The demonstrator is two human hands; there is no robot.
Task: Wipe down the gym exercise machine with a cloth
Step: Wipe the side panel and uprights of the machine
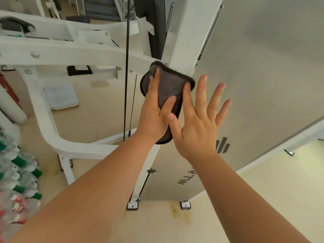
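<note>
Against the white upright post (185, 41) of the gym machine, about midway up, the left hand (156, 109) presses a dark grey cloth (168, 83) flat. Its fingers (157, 74) lie straight over the fabric with the thumb laid across the lower part, so this is a press, not a pinch. The right hand (198, 127) is just beside it, fingers (201, 88) spread wide over the pale grey shroud panel (263, 67). Its forefinger reaches the cloth's edge, and whether the palm bears on the panel I cannot tell.

I judge the wipe to be under way on the post and far from finished. No damp streak or dust line marks which parts are already clean. The lower post, the wide panel with its logo, and the bolted white frame arm (70, 53) beyond the black cable (126, 67) all look like ground yet to be covered.

Below, the beige floor (263, 199) shows yellowish stains (180, 214) near the machine's feet, and bottles (17, 172) with green and red caps are massed at the left
</note>
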